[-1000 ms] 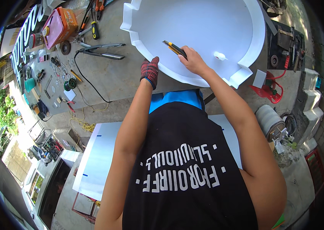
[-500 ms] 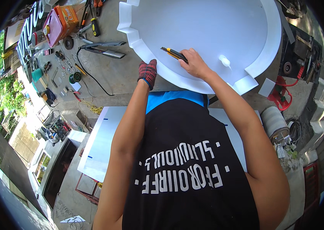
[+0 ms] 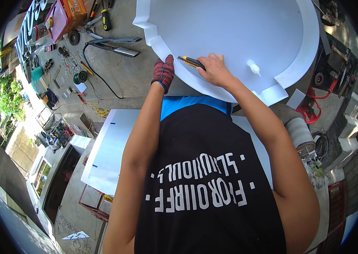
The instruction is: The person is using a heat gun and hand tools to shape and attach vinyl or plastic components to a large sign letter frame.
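A large white shallow form (image 3: pixel 229 25) with a standing strip wall lies before me, its round wall stepped at the left and lower right. My left hand (image 3: pixel 163 75), in a red and black knit glove, is closed on the near-left part of that wall, with the thumb along its upper edge. My bare right hand (image 3: pixel 217 70) grips a yellow and black utility knife (image 3: pixel 193 62) over the white floor, the tip pointing left toward the gloved hand. A small white squeeze bottle (image 3: pixel 253 67) with a thin nozzle lies inside the form, right of the knife.
Left on the grey table are a flat hair iron (image 3: pixel 117 48) with its black cord, a screwdriver (image 3: pixel 105 20), an orange tub (image 3: pixel 72 15) and a wire spool (image 3: pixel 80 77). A red-handled tool (image 3: pixel 310 110) lies right. White sheets (image 3: pixel 109 156) spread behind my torso.
The gloved hand has turned slightly and shifted up along the wall. The white form sits a little farther right in view. The knife stays in my right hand, nearly unmoved.
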{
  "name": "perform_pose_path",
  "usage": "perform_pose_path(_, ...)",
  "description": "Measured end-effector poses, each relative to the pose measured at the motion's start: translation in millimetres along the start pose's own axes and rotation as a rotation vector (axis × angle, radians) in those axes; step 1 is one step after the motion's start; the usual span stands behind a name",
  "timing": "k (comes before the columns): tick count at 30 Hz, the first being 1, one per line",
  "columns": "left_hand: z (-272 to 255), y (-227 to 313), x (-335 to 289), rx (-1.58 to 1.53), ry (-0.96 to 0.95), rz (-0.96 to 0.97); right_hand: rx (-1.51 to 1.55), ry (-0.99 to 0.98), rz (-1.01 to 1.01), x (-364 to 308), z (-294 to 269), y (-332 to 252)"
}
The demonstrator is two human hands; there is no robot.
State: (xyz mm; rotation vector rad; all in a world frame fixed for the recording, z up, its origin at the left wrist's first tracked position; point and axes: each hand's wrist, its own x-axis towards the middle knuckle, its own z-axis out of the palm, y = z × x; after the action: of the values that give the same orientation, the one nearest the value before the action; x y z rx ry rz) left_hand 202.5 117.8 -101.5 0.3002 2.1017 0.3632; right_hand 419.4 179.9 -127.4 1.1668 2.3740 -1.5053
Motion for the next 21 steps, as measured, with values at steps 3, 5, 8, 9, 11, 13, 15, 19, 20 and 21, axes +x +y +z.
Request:
perform_pose_path(3,0.8,-9.0,7.4,0.004,-0.023,0.053,-0.052,-0.009,-0.008,0.2,4.4,-0.9)
perform_pose_path(5,1.7,-9.2,8.8,0.043,-0.037,0.119,-0.053,-0.003,0.019,0.0,4.6,-0.3)
perform_pose_path(8,0.5,-14.1,12.7,0.069,-0.012,0.102,-0.043,-0.001,-0.004,0.8,5.3,-3.8)
perform_pose_path(9,0.7,-11.4,10.7,0.068,-0.013,0.099,-0.043,-0.005,-0.003,-0.2,6.6,-3.5)
perform_pose_path(11,1.1,-5.2,7.4,0.131,-0.004,0.097,-0.057,0.006,0.001,-2.5,9.3,-3.0)
perform_pose_path(13,-0.7,-4.4,5.5,0.115,-0.008,0.103,-0.055,0.02,-0.016,-3.5,12.2,-4.5)
perform_pose_path(15,-1.8,-3.6,3.0,0.1,-0.013,0.108,-0.051,0.033,-0.031,-3.5,12.8,-6.8)
perform_pose_path(19,-1.4,2.9,-2.5,0.126,0.028,0.083,-0.074,-0.034,-0.002,-2.8,3.9,-13.5)
perform_pose_path(20,-1.2,5.2,-4.4,0.143,0.021,0.075,-0.076,-0.054,0.006,-3.6,2.8,-14.9)
perform_pose_path(21,-0.5,8.1,-5.7,0.144,0.023,0.073,-0.074,-0.055,0.004,-4.4,2.7,-14.6)
